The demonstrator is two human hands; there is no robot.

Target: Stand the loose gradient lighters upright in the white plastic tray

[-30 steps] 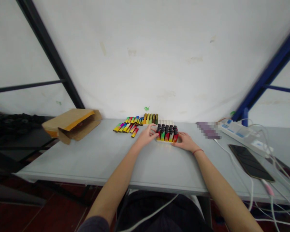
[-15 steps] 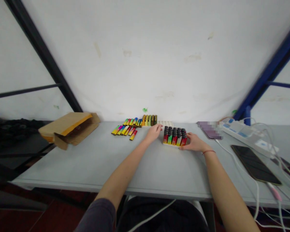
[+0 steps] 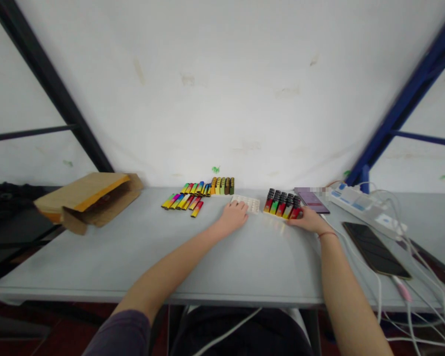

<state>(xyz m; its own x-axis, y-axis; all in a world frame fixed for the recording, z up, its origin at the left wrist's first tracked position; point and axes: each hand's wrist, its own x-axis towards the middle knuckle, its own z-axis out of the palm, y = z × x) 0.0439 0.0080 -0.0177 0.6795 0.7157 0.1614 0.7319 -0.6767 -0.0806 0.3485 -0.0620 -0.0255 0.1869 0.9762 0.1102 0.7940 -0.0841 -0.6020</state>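
Note:
A block of upright disposable lighters stands on the table, with black tops and red, yellow and green bodies. My right hand rests flat on the table, its fingertips against the block's near right corner. My left hand lies to the left of the block, its fingers at the near edge of a white moulded tray. Farther left lie loose coloured lighters, and behind them a short row of upright lighters stands.
A torn cardboard envelope lies on the grey table at left. To the right are a pixelated purple item, a power strip, a black phone and white cables. White sheeting and dark frame bars stand behind.
The lighter block has slid right, off the white tray, under my right hand. My left hand has moved right too. The whole view has shifted left as my head turned.

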